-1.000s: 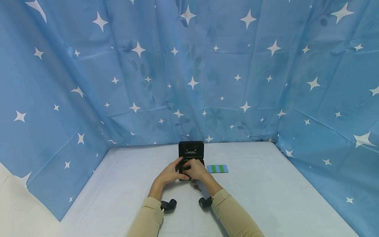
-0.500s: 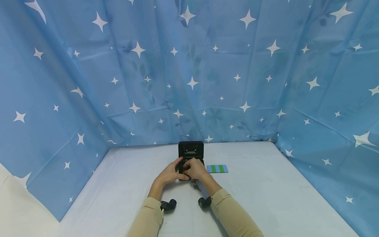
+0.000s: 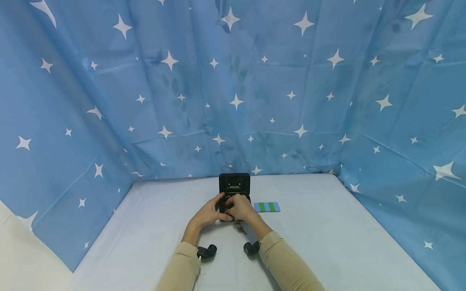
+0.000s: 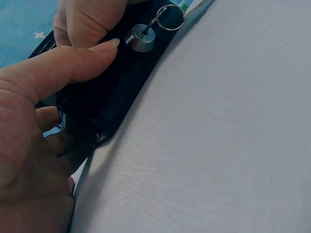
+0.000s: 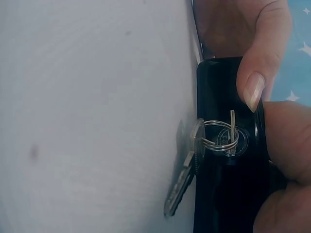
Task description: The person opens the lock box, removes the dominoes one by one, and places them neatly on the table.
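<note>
A small black cash box (image 3: 234, 180) stands near the far edge of the table with its lid raised. My left hand (image 3: 208, 212) grips its left front corner, thumb along the front wall and fingers at the side. Over the front rim, my right hand (image 3: 241, 207) bends its fingers down into the box; I cannot tell what they hold. A key (image 5: 233, 133) sits in the round lock (image 4: 143, 38) on the front wall. From its ring (image 4: 170, 18) a second key (image 5: 179, 191) hangs down against the tabletop.
To the right of the box lies a flat blue and green striped block (image 3: 267, 207). The table has a white cloth (image 3: 327, 242). A blue star-patterned curtain (image 3: 255, 101) rises behind it and along the sides. Both wrists carry black cameras.
</note>
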A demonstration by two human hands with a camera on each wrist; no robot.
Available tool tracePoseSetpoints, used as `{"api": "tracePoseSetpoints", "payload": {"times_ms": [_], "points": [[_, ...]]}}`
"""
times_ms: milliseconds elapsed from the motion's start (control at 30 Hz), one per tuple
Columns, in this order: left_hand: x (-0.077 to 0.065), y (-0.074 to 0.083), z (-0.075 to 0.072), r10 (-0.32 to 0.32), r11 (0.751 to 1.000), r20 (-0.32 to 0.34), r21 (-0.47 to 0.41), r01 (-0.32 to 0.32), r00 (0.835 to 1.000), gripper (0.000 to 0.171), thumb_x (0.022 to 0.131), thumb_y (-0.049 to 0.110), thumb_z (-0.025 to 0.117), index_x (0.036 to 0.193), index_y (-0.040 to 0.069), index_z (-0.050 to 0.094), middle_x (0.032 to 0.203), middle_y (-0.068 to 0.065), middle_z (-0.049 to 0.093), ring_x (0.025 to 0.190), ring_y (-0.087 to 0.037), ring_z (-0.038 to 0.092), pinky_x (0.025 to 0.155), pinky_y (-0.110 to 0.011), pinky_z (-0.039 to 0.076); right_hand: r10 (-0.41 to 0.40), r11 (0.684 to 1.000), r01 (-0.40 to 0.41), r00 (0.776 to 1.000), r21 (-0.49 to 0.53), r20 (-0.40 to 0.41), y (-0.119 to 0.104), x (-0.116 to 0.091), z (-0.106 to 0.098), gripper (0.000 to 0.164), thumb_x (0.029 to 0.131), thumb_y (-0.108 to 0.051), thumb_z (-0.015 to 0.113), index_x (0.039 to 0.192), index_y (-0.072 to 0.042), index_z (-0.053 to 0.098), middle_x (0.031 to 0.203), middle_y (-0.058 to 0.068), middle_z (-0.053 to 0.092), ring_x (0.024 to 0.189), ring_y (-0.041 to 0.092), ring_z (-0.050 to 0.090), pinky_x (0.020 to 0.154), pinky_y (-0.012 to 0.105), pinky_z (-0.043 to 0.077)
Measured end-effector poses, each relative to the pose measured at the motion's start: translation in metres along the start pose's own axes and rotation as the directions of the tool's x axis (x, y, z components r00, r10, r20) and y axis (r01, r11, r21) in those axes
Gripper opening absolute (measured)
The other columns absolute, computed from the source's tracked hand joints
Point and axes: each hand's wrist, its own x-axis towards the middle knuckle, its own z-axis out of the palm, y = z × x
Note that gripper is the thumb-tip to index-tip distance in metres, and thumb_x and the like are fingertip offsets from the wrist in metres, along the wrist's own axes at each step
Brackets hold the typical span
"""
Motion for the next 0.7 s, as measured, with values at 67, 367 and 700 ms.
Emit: {"api": "tracePoseSetpoints", "payload": {"times_ms": [67,367,700], "points": [[-0.0001,0.0007,-0.0004,0.002,1.000,0.001,0.004,-0.002,1.000,0.110,0.075,0.026,0.093,0.165,0.015,0.030,0.170,-0.015,0.031,0.158,-0.039,0.025,0.123,-0.064,0.025,-0.010,1.000,0.010,1.000,-0.004,0.001,0.0009,0.0001,-0.0001,0.021,0.084,-0.009,0.083,0.105,-0.008,0.081,0.109,0.009,0.080,0.090,0.018,0.070,0.081,0.038,0.060],[0.0002,0.0002,-0.0004,-0.012,1.000,0.003,-0.002,0.012,1.000,0.111,0.075,0.027,0.093,0.166,0.016,0.030,0.170,-0.016,0.031,0.158,-0.041,0.024,0.123,-0.066,0.025,-0.034,0.990,0.028,0.999,0.136,0.041,0.0035,-0.0008,-0.0041,0.027,0.088,-0.009,0.079,0.115,-0.004,0.078,0.117,0.011,0.077,0.109,0.027,0.072,0.091,0.046,0.060],[-0.0009,0.0010,0.0000,-0.019,1.000,0.014,0.011,0.019,1.000,0.112,0.075,0.029,0.093,0.166,0.018,0.028,0.170,-0.014,0.030,0.158,-0.039,0.025,0.123,-0.065,0.026,-0.038,0.967,0.033,0.999,0.252,0.015,0.0091,-0.0014,-0.0060,0.032,0.091,-0.012,0.077,0.122,-0.004,0.075,0.117,0.011,0.076,0.081,0.013,0.066,0.075,0.032,0.058]]}}
